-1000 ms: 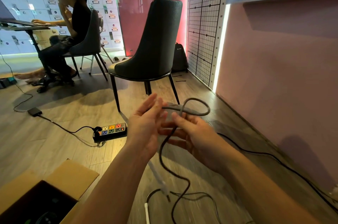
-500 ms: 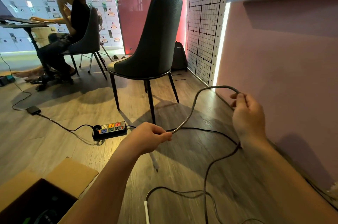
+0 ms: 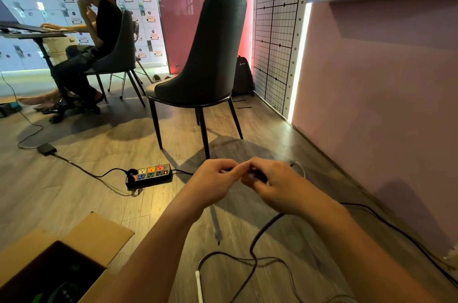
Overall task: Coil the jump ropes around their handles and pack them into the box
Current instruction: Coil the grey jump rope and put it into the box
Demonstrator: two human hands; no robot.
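My left hand [image 3: 215, 178] and my right hand [image 3: 275, 183] meet in mid-air above the floor, fingers curled round a dark jump rope [image 3: 262, 233]. A dark bit of it shows between the fingers, and a grey loop sticks out beyond my right hand. The rope hangs down from under my right hand and trails across the floor in loose curves. A thin pale handle hangs blurred below my left hand. The open cardboard box [image 3: 99, 235] sits at the lower left with dark items inside.
A white cable end [image 3: 198, 280] lies on the wood floor near the rope. A power strip [image 3: 150, 175] with its cable lies left of my hands. A dark chair [image 3: 205, 65] stands ahead, a pink wall on the right. A seated person works at a desk far left.
My right hand, stretched out to the right with the rope half a second ago, has swung back to my left hand, bringing a loop of rope with it.
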